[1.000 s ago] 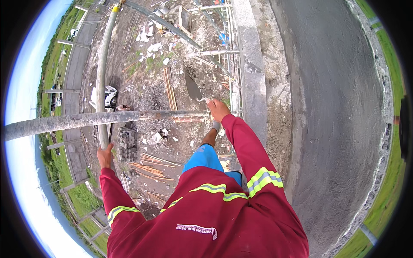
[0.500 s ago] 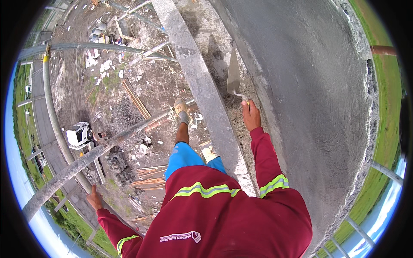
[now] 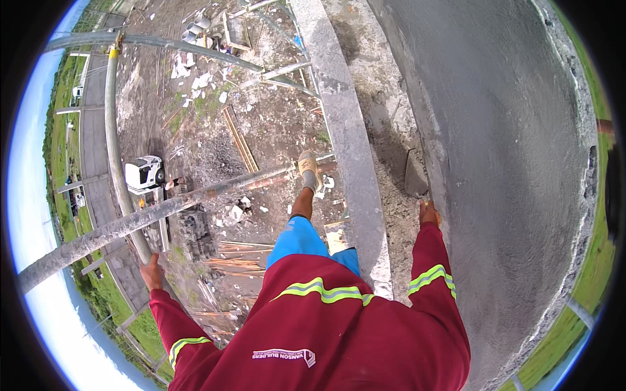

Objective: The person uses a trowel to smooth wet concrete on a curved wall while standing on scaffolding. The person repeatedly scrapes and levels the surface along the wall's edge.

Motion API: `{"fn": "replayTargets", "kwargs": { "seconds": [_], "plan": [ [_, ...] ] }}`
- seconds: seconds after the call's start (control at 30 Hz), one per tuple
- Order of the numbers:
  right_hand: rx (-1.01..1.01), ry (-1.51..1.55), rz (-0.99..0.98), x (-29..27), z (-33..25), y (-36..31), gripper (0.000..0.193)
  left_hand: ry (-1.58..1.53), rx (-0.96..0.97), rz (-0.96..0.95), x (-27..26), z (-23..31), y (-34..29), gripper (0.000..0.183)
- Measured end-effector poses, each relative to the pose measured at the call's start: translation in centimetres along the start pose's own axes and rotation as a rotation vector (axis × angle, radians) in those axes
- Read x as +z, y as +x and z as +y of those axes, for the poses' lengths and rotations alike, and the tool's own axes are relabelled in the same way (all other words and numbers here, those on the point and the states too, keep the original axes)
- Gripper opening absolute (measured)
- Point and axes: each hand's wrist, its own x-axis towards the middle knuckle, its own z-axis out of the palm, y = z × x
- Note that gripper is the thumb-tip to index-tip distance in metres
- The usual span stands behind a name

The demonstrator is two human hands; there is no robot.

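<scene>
My right hand point(image 3: 430, 213) is closed round the handle of a trowel point(image 3: 415, 174). The grey blade points away from me, low beside the foot of a smooth grey plastered surface point(image 3: 508, 150). Rough mortar point(image 3: 390, 163) lies under and beside the blade; whether the two touch I cannot tell. Out to the left, my left hand point(image 3: 152, 272) is wrapped round a metal scaffold pipe point(image 3: 114, 146). My foot in a tan shoe point(image 3: 309, 171) rests at a crossing pipe point(image 3: 195, 199).
A long grey plank point(image 3: 349, 124) runs between my leg and the mortar strip. Far below on the ground are a small white vehicle point(image 3: 143, 173), stacked blocks point(image 3: 194, 231), loose timber point(image 3: 240, 138) and scattered debris. More scaffold pipes point(image 3: 189, 49) cross at upper left.
My right hand has drawn the trowel nearer to me, and its blade now looks shorter and tilted near the plastered surface. The view has shifted left; my left hand stays on the pipe.
</scene>
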Motion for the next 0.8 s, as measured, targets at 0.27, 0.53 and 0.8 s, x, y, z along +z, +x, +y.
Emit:
{"fn": "replayTargets", "kwargs": {
  "seconds": [0.27, 0.53, 0.8],
  "plan": [
    [0.187, 0.079, -0.078, 4.8, -3.6, -0.9, 0.057, 0.006, 0.012, 0.003, 0.0, -0.7, 0.5, 0.04],
    [0.09, 0.167, 0.056, 2.5, -2.8, -1.6, 0.049, 0.002, -0.002, 0.031, 0.2, 0.0, 0.0, 0.043],
    [-0.463, 0.67, 0.383, -9.5, -14.6, -6.9, 0.039, -0.015, -0.039, 0.021, -0.1, 1.0, -0.7, 0.046]
  ]
}}
